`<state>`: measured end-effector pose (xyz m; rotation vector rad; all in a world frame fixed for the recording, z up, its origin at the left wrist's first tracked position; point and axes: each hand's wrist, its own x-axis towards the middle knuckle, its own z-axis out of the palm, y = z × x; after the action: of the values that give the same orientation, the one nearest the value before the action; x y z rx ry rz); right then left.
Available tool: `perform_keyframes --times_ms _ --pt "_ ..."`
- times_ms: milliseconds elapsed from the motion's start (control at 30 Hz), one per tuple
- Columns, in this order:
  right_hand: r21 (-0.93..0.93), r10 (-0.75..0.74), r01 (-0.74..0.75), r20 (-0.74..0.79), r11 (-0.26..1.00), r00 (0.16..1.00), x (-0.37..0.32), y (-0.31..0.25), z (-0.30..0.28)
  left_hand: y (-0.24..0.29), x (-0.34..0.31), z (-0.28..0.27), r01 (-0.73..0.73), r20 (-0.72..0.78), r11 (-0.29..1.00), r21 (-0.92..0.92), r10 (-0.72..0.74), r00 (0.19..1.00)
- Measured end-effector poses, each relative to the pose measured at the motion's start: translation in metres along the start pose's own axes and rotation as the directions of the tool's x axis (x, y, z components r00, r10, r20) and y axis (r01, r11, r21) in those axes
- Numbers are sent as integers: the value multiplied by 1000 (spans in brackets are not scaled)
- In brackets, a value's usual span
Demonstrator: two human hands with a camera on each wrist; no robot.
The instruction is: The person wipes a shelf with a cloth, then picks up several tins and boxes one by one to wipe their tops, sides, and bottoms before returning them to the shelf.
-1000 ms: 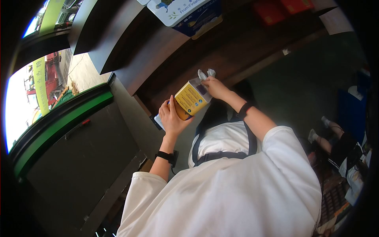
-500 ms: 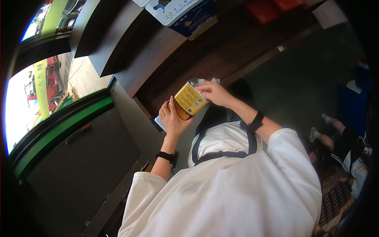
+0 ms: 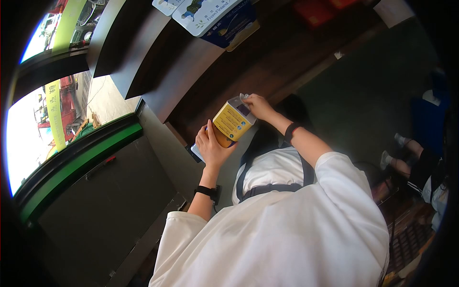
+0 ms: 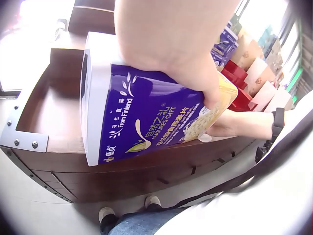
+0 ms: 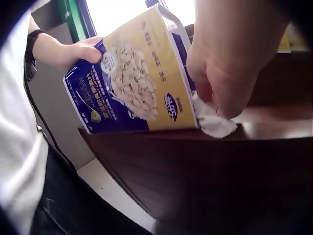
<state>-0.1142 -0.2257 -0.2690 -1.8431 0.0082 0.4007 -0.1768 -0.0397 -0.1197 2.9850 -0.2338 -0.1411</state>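
A blue and yellow oatmeal box [image 3: 233,122] is held tilted in front of the body. My left hand [image 3: 213,146] grips it near its white-lidded end, thumb and fingers spread around its sides. In the left wrist view, the white lid [image 4: 98,98] and printed blue side show. At the box's other end, my right hand [image 3: 260,107] pinches a crumpled white wipe [image 5: 215,122] against the rim. The right wrist view shows an oat-flake picture on the box, with the left thumb [image 5: 90,53] over its blue part.
Blue-and-white tins [image 3: 210,19] stand on a dark wooden shelf [image 3: 191,81] ahead, with red boxes [image 3: 313,12] farther right. A black panel with a green edge [image 3: 91,153] lies to the left, below a window. Another person's legs [image 3: 401,158] show at the right.
My right hand moved the wipe inward over the box's end, then back up to its rim. The left hand keeps its grip. The head view has shifted slightly.
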Motion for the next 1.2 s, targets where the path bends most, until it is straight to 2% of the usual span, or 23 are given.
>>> perform_keyframes --times_ms 67,200,267,300,367,400,433,467,500,633,700,767,833,867,900,967,1100,1167,1200 --pt "-202 -68 71 22 977 997 -2 -10 0 1 -2 -2 -10 -10 1000 -6 10 1000" --pt "-145 -60 67 56 987 997 16 -11 1 0 -2 0 -2 7 1000 2 2 1000" --pt "-15 110 -109 68 994 992 16 -31 -3 0 -4 1 -11 -19 1000 -1 11 1000" --pt "-18 114 -113 70 993 991 14 -33 -1 0 -6 1 -9 -16 1000 -4 9 1000" --pt "355 82 -125 133 926 988 7 -38 -1 0 -4 1 7 -3 1000 14 -7 1000" --pt "173 23 -37 83 984 996 -4 -67 -20 1 -3 1 9 -6 1000 11 -9 1000" --pt "172 24 -38 85 984 996 -11 -81 -27 0 -3 0 7 -9 1000 -9 -7 1000" --pt "383 88 -145 163 912 983 -16 -90 -33 0 -4 0 4 -13 1000 -30 -5 1000" --pt "563 131 -254 250 787 959 -18 -96 -36 0 -3 0 7 -14 999 -32 -8 1000" --pt "544 122 -267 288 795 950 -29 -91 -48 -2 -3 0 -2 -25 999 -39 1 1000" --pt "547 161 -358 374 757 913 -37 -76 -53 0 -4 -1 6 -26 999 -34 -7 1000" --pt "575 127 -333 369 747 921 -42 -67 -53 1 -2 -3 2 -13 1000 -17 -2 1000" --pt "425 -89 -60 323 903 942 -40 -59 -49 0 -2 -1 -1 -28 1000 -20 0 1000" --pt "330 -139 42 277 943 951 -41 -55 -46 -2 -3 -1 -17 -40 1000 -25 16 999" --pt "331 -140 43 274 943 951 -42 -53 -45 -2 -5 -2 -20 -40 1000 -23 19 999" --pt "84 -125 107 255 991 959 -35 -44 -45 -2 -4 -1 -13 -32 1000 -18 13 999" --pt "83 -64 48 195 995 979 -13 -31 -22 0 -8 -4 -26 -36 999 -47 24 999" --pt "105 -175 173 12 979 985 2 -19 -5 -1 -8 -3 -23 -39 999 -24 22 999" --pt "86 -125 120 65 989 990 6 -14 -3 -1 -9 -3 -22 -38 999 -24 21 999"
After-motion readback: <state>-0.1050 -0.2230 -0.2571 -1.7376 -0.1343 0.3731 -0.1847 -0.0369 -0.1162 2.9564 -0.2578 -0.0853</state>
